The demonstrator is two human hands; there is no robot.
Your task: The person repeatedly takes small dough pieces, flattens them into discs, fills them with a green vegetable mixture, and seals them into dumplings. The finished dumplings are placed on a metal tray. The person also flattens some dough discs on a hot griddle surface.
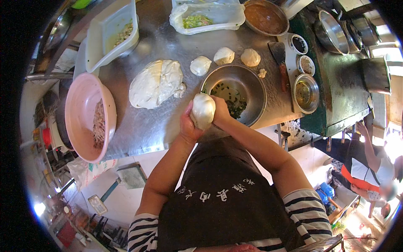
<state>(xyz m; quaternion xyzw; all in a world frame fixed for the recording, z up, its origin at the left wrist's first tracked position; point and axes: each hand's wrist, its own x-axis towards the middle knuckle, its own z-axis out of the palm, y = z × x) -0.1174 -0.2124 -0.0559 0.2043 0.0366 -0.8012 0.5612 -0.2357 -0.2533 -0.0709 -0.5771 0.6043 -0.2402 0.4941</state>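
A smooth, shiny ball of dough [203,111] is held up between both my hands, near the front edge of the metal table. My left hand [190,124] cups it from the left and below. Around its right side curl the fingers of my right hand [222,109]; what they press on is partly hidden. Just behind and to the right stands a steel bowl [252,85] with chopped greens [235,107] in its bottom. A large lump of dough [154,84] lies to the left. Three small dough balls [201,65] sit beyond the bowl, with a tiny dough scrap [262,73].
A pink basin [82,126] with minced filling stands at the left. White plastic tubs [94,47] and a bowl of brown sauce [266,15] line the back. At the right are a scraper [278,58], seasoning bowls [305,64] and an oil bowl [305,94]. People [368,167] are farther right.
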